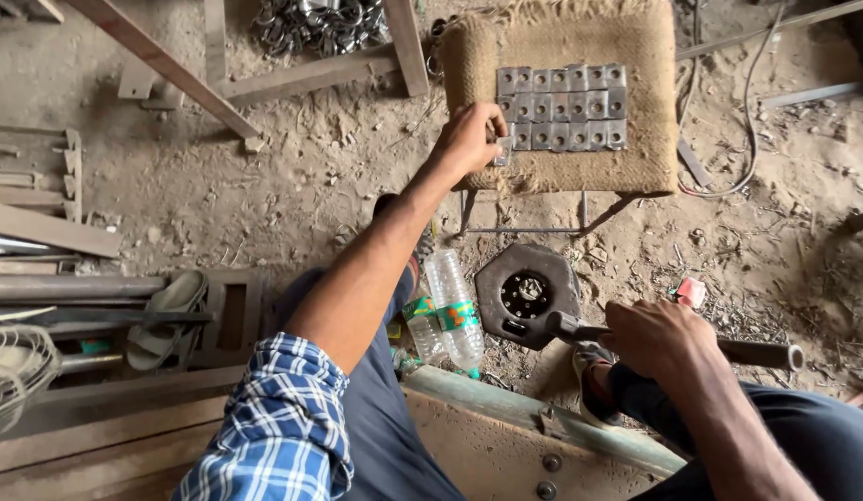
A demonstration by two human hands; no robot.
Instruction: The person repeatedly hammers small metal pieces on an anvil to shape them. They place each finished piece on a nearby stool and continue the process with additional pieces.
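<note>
Nearest, the right hand [662,339] grips the handle [766,353] of the metal press [527,295], while farther off the left hand [469,139] pinches one small plate [503,151] beside roughly twenty plates [563,108] already laid in rows on the burlap-covered stool [561,172].

Two clear plastic bottles [447,320] lie side by side on the dirt floor [292,176] beside the person's knee, each wrapped in a green label [458,316] with orange-yellow accents.
</note>
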